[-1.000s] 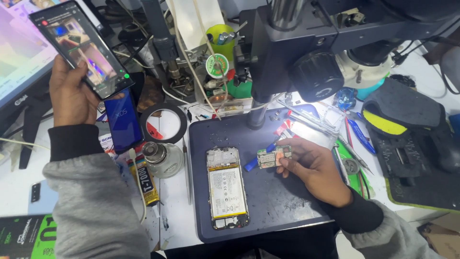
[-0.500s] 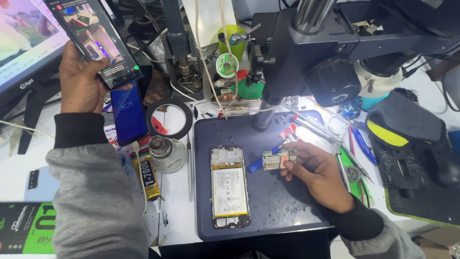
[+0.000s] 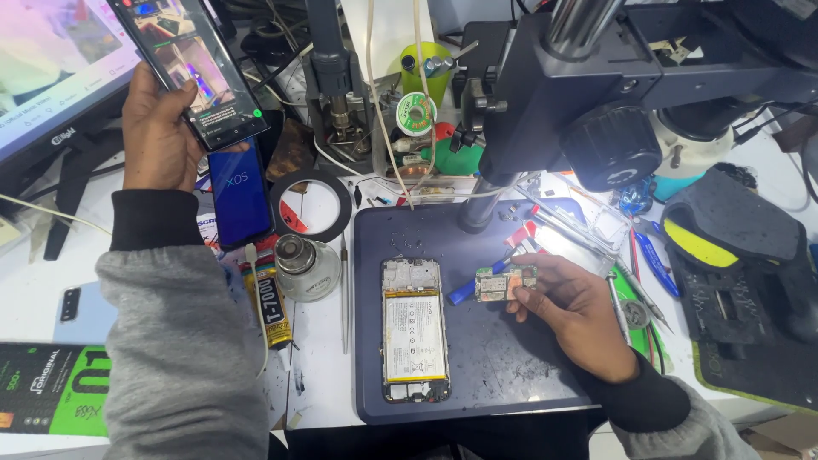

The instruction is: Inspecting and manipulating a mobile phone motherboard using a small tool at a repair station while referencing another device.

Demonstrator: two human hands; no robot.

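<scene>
Head view: a small green circuit board (image 3: 504, 283) is pinched by its edges between the thumb and fingertips of the right hand (image 3: 573, 313), just above the dark work mat (image 3: 503, 375) and below the microscope (image 3: 613, 102). An opened phone (image 3: 414, 330), back cover removed and battery exposed, lies flat on the same mat, just beside the board on its left. A second, lit phone (image 3: 203, 68) is gripped upright in the closed left hand (image 3: 158, 136), raised near the monitor (image 3: 51, 68) and well apart from the board.

The circuit board is judged to be light, stiff and thin, but fragile: its surface components and connectors could be damaged by pressure or bending. Hold is best taken at the bare outer edges only, as is done now, with the faces left untouched. A blue tool (image 3: 464, 291) lies touching or close against the board's left end; which cannot be told. The held phone is judged smooth and slippery, so a full wrap of the fingers round its sides is advised.
</scene>
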